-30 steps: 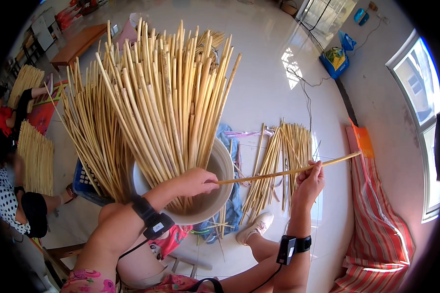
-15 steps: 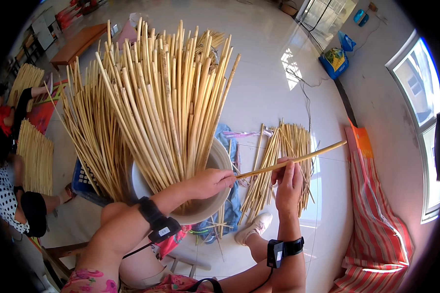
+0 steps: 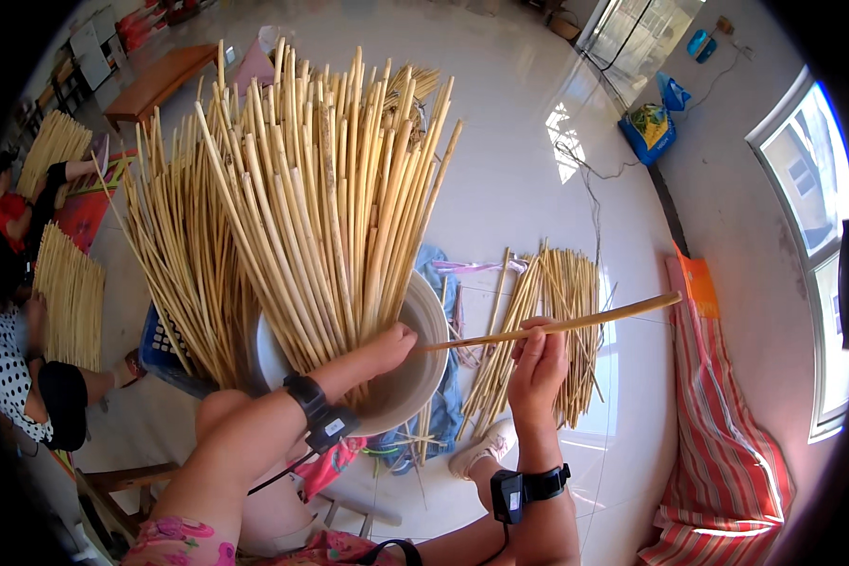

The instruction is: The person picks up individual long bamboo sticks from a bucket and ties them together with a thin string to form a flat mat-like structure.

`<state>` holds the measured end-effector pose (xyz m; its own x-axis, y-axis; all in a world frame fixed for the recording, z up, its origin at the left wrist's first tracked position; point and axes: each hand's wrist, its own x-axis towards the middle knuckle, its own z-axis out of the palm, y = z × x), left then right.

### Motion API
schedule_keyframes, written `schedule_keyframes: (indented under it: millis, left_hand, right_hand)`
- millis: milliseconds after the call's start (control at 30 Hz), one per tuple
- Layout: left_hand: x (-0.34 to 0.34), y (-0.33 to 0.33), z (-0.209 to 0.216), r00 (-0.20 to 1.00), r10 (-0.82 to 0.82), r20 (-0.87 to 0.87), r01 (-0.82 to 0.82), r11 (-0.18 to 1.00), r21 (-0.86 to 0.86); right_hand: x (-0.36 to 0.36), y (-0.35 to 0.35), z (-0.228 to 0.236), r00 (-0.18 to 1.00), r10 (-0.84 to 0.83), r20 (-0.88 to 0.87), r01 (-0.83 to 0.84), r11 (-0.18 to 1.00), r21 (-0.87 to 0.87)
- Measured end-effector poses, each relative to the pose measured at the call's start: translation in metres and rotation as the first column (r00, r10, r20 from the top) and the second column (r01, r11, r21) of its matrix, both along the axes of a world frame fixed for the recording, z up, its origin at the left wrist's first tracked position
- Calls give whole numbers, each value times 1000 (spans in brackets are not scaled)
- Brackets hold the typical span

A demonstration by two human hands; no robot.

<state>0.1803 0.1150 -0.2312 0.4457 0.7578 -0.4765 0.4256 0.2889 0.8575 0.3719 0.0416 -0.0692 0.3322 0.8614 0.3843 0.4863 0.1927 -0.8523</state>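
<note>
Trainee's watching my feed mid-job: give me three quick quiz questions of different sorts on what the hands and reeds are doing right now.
1. True or false: the right hand grips a single reed stalk that points out to the right.
2. Where does the left hand rest? A) on the blue crate B) at the base of the upright reed bundle in the white basin C) on the striped cloth
3. Fill in: loose reeds lie in a pile on the ____ beyond the right hand.

Key: 1 true; 2 B; 3 floor (the loose pile lies there).
</note>
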Motion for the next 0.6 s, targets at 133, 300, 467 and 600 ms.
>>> schedule_keyframes:
  millis: [133, 300, 467, 600]
  left_hand:
    - [1, -10, -18, 968, -8, -253, 7, 1000, -3]
    - [-7, -15, -42, 993, -2, -117, -11, 995, -104]
    - [-21, -21, -55, 964, 3, 265, 58, 973, -224]
    - [1, 1, 9, 950, -281, -134, 300, 942, 151]
  right_hand:
    - [-10, 1, -7, 965, 174, 197, -148, 979, -140]
    - [-16, 2, -30, 903, 367, 222, -265, 885, -384]
    - [-18, 5, -31, 887, 451, 97, -376, 828, -416]
    - [-6, 6, -23, 938, 328, -114, -342, 820, -460]
